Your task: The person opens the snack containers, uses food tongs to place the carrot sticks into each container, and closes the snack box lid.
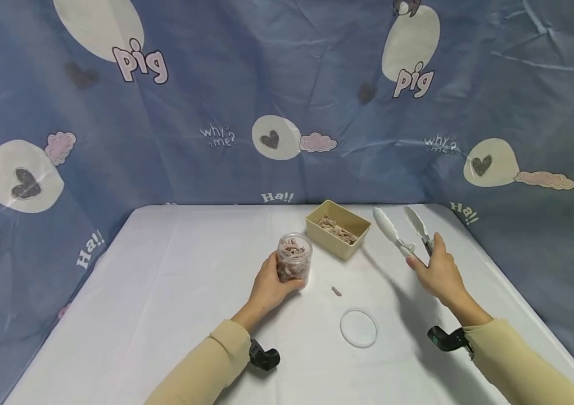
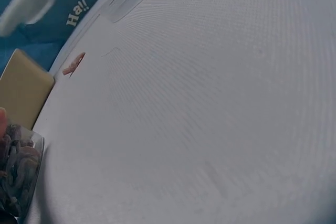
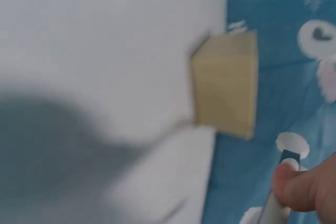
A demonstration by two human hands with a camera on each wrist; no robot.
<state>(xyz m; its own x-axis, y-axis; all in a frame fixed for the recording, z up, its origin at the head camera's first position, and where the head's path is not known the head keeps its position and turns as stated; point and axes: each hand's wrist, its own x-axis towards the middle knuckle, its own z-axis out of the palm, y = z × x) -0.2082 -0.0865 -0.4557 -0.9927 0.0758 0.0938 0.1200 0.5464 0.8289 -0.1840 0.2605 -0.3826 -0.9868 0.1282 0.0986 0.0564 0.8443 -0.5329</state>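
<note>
A clear jar (image 1: pixel 294 261) filled with pinkish-brown strips stands on the table, and my left hand (image 1: pixel 269 286) grips it round its left side. In the left wrist view only part of the jar (image 2: pixel 21 171) shows, at the lower left. My right hand (image 1: pixel 438 275) holds a pair of tongs (image 1: pixel 408 233) in the air at the right, their two white tips spread apart with nothing between them. Behind the jar sits a yellow rectangular box (image 1: pixel 337 230) with more of the strips inside. One loose strip (image 1: pixel 336 291) lies on the table between the hands.
A clear ring (image 1: pixel 358 344), perhaps a lid, lies on the white table (image 1: pixel 165 315) in front of the loose strip. A blue printed curtain (image 1: pixel 287 73) hangs behind the table and down both sides.
</note>
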